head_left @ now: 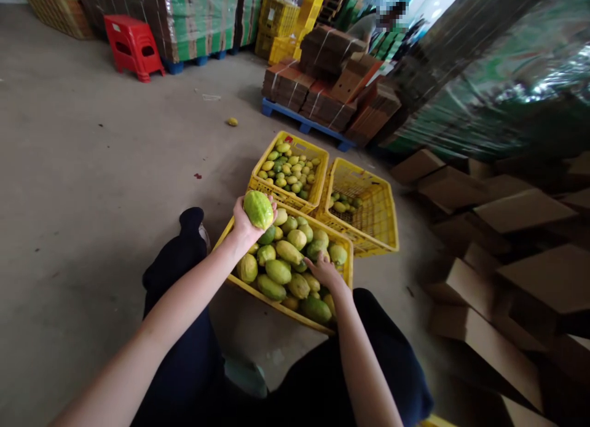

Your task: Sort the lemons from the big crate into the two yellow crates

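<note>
My left hand [246,221] is raised over the near left corner of a yellow plastic crate [282,304], closed around a large green-yellow lemon [259,209]. Many more lemons [278,271], green to yellow, fill this crate between my knees. On the crate's right side my right hand [325,271] reaches down onto the fruit, its fingers apart and touching lemons, with none lifted. Behind stand two more yellow crates: the left one [288,196] holds many smaller lemons, and the right one [373,221] has a few in its far left corner.
A single lemon [232,121] lies on the concrete floor. Open cardboard boxes [520,206] crowd the right side. Bundled flat cartons [318,101] sit on a blue pallet [304,125] at the back. A red stool [133,46] stands back left; a person is behind the cartons.
</note>
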A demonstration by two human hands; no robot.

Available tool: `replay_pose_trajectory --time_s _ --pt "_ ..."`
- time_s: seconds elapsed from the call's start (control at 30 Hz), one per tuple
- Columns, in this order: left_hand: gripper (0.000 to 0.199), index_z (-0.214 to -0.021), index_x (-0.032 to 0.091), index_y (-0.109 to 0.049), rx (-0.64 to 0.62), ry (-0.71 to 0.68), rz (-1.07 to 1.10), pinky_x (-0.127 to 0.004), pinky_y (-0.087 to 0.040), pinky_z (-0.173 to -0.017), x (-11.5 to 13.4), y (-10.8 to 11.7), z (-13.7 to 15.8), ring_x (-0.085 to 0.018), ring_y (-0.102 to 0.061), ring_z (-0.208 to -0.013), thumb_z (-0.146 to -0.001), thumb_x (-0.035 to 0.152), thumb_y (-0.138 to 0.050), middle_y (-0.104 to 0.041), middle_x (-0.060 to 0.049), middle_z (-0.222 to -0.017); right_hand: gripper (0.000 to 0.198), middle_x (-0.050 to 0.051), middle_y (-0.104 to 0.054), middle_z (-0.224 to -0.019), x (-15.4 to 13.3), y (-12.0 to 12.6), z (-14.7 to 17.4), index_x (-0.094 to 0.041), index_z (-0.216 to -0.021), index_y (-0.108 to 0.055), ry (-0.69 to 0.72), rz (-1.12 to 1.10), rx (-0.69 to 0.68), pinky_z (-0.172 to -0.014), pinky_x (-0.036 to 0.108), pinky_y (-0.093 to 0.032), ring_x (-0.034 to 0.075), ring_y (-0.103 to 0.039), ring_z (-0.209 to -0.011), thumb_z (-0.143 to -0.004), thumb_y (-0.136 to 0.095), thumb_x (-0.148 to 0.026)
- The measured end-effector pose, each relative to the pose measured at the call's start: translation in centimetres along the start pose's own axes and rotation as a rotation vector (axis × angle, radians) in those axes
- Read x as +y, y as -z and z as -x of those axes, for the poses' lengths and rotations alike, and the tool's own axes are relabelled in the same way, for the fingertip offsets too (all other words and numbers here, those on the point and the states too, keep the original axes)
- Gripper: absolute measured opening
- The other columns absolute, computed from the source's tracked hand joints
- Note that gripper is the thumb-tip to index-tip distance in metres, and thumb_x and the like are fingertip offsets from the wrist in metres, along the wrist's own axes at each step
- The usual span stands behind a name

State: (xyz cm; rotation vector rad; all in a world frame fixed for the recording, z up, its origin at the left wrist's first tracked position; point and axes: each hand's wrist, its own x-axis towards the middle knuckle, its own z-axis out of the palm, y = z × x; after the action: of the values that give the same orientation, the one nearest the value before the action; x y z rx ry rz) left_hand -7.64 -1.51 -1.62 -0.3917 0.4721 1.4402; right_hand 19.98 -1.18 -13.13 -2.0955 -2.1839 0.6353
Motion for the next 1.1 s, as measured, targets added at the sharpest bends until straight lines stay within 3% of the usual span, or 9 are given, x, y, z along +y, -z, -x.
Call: replay_pose_trajectory --time_s 0.13,0.27,0.37,0.5,0.6,0.73,0.87,1.0,1.1 --pt "0.037 -0.100 0.020 -0.068 -0.039 -0.059 0.069 -0.031 -0.058 -0.061 1.0 -0.7 0.0 -0.021 -0.071 -0.064 -0.097 0.042 -0.039 -0.073 -0.007 -0.075 0.051 0.024 -0.066 -0.144 -5.3 1.0 1.9 -0.018 -0.137 -0.066 0.101 0.108 -0.040 -0.113 0.060 -0.046 0.045 -0.062 -0.134 -0.098 -0.057 -0.051" --pt "0.039 -0.099 0.019 -0.068 -0.104 -0.099 0.071 -0.030 -0.058 -0.063 2.2 -0.8 0.2 -0.020 -0.070 -0.067 -0.098 0.043 -0.038 -0.073 -0.006 -0.078 0.060 0.018 -0.057 -0.157 -13.6 -1.3 2.7 -0.020 -0.157 -0.049 0.572 0.191 -0.116 -0.114 0.047 -0.050 0.033 -0.059 -0.140 -0.101 -0.056 -0.040" --pt "0.036 -0.097 0.019 -0.069 -0.140 -0.109 0.031 -0.030 -0.058 -0.068 2.8 0.0 0.0 -0.021 -0.071 -0.071 -0.096 0.043 -0.042 -0.072 -0.007 -0.080 0.053 0.018 -0.071 -0.138 -18.6 -4.7 1.7 -0.019 -0.150 -0.056 0.498 0.270 -0.283 -0.106 0.047 -0.054 0.034 -0.064 -0.128 -0.099 -0.061 -0.037" --pt "0.035 -0.091 0.018 -0.068 -0.129 -0.122 -0.032 -0.035 -0.061 -0.076 3.0 1.2 -0.7 -0.024 -0.073 -0.077 -0.095 0.042 -0.043 -0.071 -0.007 -0.078 0.042 0.025 -0.071 -0.134 -21.6 -8.3 -0.4 -0.016 -0.129 -0.071 0.429 0.234 -0.285 -0.103 0.053 -0.053 0.040 -0.064 -0.126 -0.089 -0.073 -0.031" --pt "0.036 -0.090 0.017 -0.068 -0.074 -0.119 -0.026 -0.036 -0.061 -0.076 2.9 1.4 -0.9 -0.024 -0.073 -0.076 -0.096 0.042 -0.042 -0.071 -0.008 -0.077 0.035 0.027 -0.074 -0.126 -21.9 -9.5 -1.5 -0.015 -0.114 -0.076 0.399 0.145 -0.252 -0.102 0.055 -0.053 0.043 -0.067 -0.121 -0.083 -0.077 -0.031" --pt "0.037 -0.100 0.018 -0.071 -0.033 -0.123 0.044 -0.032 -0.060 -0.070 2.2 0.6 -0.3 -0.021 -0.070 -0.069 -0.097 0.041 -0.042 -0.072 -0.006 -0.077 0.025 0.015 -0.079 -0.103 -20.7 -8.7 -2.4 -0.022 -0.094 -0.077 0.418 -0.064 -0.189 -0.093 0.047 -0.058 0.036 -0.073 -0.104 -0.079 -0.079 -0.042" --pt "0.044 -0.114 0.019 -0.072 -0.031 -0.089 0.124 -0.030 -0.059 -0.069 1.2 -0.1 0.5 -0.020 -0.071 -0.069 -0.101 0.040 -0.037 -0.072 -0.006 -0.080 0.031 0.003 -0.073 -0.077 -17.3 -5.1 -2.3 -0.025 -0.090 -0.074 0.446 -0.318 -0.084 -0.085 0.044 -0.061 0.027 -0.073 -0.081 -0.080 -0.076 -0.054" --pt "0.048 -0.123 0.017 -0.071 -0.036 -0.067 0.109 -0.031 -0.061 -0.074 0.7 -0.2 0.7 -0.020 -0.071 -0.071 -0.102 0.043 -0.037 -0.073 -0.007 -0.083 0.048 -0.001 -0.072 -0.078 -11.8 -0.2 -0.9 -0.027 -0.108 -0.068 0.371 -0.868 0.054 -0.066 0.042 -0.062 0.022 -0.066 -0.065 -0.070 -0.083 -0.054" --pt "0.052 -0.120 0.015 -0.071 -0.029 -0.047 -0.014 -0.043 -0.063 -0.085 0.0 0.0 0.8 -0.023 -0.072 -0.072 -0.099 0.053 -0.042 -0.073 -0.008 -0.082 0.056 -0.002 -0.071 -0.083 -7.8 2.4 1.0 -0.028 -0.111 -0.061 0.220 -1.194 0.190 -0.059 0.035 -0.058 0.019 -0.064 -0.064 -0.067 -0.088 -0.048"
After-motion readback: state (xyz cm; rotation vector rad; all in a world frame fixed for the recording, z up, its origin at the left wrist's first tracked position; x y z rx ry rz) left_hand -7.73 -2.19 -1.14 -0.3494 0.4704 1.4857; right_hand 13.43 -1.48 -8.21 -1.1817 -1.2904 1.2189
